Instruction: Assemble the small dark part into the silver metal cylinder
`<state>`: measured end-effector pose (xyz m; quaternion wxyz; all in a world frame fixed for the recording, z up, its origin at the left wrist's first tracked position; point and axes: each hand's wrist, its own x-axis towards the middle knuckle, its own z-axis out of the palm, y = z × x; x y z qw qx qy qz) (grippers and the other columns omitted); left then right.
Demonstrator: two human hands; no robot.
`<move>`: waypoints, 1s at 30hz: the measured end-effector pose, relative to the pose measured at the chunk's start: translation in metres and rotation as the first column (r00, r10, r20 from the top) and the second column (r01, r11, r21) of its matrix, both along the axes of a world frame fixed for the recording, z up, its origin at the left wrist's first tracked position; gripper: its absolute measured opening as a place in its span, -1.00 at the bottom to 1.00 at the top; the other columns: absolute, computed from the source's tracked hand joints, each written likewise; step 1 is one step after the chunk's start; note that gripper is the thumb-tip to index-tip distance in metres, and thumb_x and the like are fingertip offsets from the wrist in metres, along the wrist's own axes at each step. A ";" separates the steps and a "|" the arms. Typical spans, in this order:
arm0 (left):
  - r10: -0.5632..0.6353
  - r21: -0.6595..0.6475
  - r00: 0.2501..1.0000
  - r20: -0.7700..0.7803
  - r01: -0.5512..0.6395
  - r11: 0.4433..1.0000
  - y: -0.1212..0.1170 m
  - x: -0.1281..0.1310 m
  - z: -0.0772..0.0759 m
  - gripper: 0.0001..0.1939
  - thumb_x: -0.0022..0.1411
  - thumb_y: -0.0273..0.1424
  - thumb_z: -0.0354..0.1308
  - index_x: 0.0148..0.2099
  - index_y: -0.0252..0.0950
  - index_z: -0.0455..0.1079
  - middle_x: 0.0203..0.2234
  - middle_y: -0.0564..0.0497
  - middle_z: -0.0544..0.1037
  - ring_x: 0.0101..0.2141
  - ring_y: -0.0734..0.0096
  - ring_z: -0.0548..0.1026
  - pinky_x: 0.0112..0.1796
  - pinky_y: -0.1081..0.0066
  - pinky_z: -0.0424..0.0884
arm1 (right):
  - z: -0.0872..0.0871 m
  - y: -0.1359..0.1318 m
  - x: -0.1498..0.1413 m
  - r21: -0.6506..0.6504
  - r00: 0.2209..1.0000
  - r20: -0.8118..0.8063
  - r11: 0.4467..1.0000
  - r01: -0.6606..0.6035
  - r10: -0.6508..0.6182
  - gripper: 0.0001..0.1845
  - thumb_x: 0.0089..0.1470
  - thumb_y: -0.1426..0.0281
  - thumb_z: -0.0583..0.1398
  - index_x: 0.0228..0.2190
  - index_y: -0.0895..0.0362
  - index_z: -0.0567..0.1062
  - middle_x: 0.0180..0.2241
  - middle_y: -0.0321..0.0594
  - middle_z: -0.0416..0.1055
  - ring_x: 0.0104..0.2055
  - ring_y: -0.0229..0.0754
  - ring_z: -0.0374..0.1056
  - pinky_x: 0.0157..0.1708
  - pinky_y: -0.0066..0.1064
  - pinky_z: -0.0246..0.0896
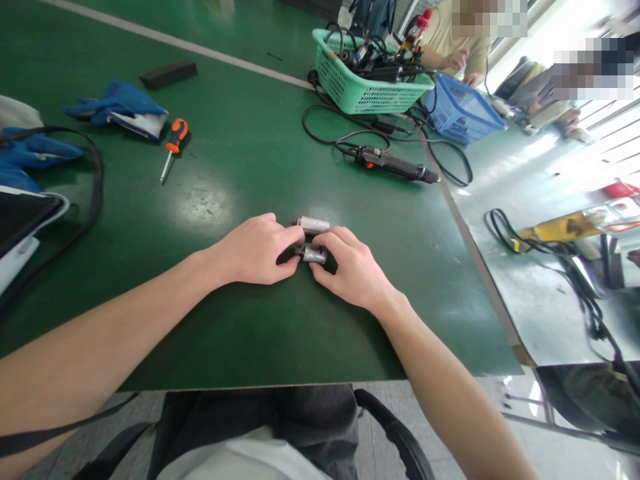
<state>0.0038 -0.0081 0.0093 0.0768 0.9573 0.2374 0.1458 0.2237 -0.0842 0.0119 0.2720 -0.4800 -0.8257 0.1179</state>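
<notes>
Close to the front of the green table, my right hand (pixel 353 267) pinches a small silver metal cylinder (pixel 314 255) between thumb and fingers. The thumb and forefinger of my left hand (pixel 263 250) close on the dark left end of that same cylinder. A second silver metal cylinder (pixel 314 225) lies just beyond the fingertips, roughly parallel to the first. Its left end has a darker cap. My fingers partly hide both ends of the held piece.
An orange-and-black screwdriver (pixel 175 143), blue gloves (pixel 117 110) and a black block (pixel 169 73) lie at the left. Ahead are a corded electric screwdriver (pixel 395 165), a green basket (pixel 365 99) of tools and a blue basket (pixel 463 113). Other people sit at the back right.
</notes>
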 end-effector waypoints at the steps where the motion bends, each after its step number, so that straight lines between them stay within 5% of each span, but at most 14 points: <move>1: -0.005 0.000 1.000 -0.009 0.005 1.000 0.001 0.000 0.000 -0.86 0.28 -0.33 0.09 -0.19 -0.25 0.43 -0.49 0.04 0.56 -0.51 0.35 0.44 -0.25 0.27 0.35 | 0.000 0.000 0.000 0.001 1.000 0.002 1.000 0.000 0.000 -0.76 0.12 0.49 0.23 -0.15 0.04 0.42 -0.13 -0.12 0.46 -0.05 0.02 0.38 -0.02 -0.15 0.38; 30: -0.053 0.063 0.998 -0.034 0.055 0.996 0.003 0.000 -0.005 -0.79 0.39 -0.30 0.05 -0.18 -0.26 0.48 -0.44 0.01 0.61 -0.46 0.33 0.49 -0.27 0.27 0.33 | -0.004 -0.002 -0.002 0.049 0.996 0.090 0.999 -0.005 0.001 -0.80 0.27 0.37 0.25 -0.07 0.07 0.50 -0.04 -0.05 0.51 0.02 0.09 0.39 -0.02 -0.05 0.42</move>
